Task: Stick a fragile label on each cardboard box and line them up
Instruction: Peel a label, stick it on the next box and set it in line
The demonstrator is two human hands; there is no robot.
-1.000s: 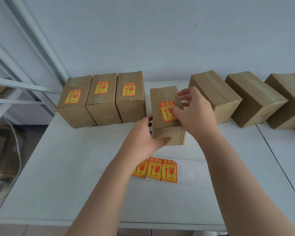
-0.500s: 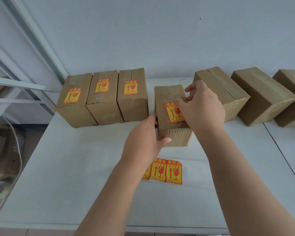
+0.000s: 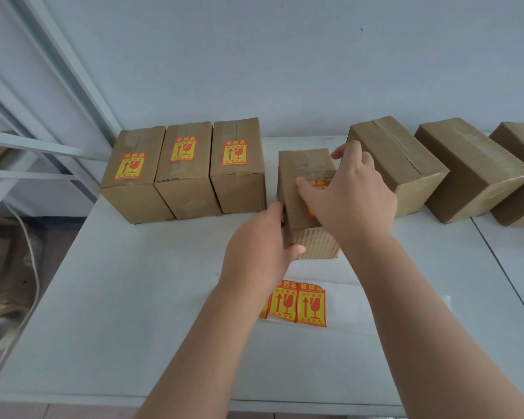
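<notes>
A cardboard box [image 3: 303, 167] stands mid-table with a red-and-yellow fragile label [image 3: 316, 184] on top, mostly covered. My left hand [image 3: 260, 243] grips its near left corner, thumb across the front face. My right hand [image 3: 350, 192] lies over the top, thumb on the label and fingers hooked over the far right edge. Three labelled boxes [image 3: 183, 173] stand side by side to the left. Three unlabelled boxes [image 3: 403, 164] sit at an angle to the right. A strip of spare labels [image 3: 300, 303] lies on white backing paper near me, partly hidden by my left arm.
The white table [image 3: 118, 313] ends at a seam [image 3: 502, 267] on the right. A white metal frame [image 3: 43, 146] stands at the left, with clutter and a cable on the floor below. The wall runs close behind the boxes.
My right hand slid from the box's right side across its top and now covers most of the label. My left hand kept its hold on the corner.
</notes>
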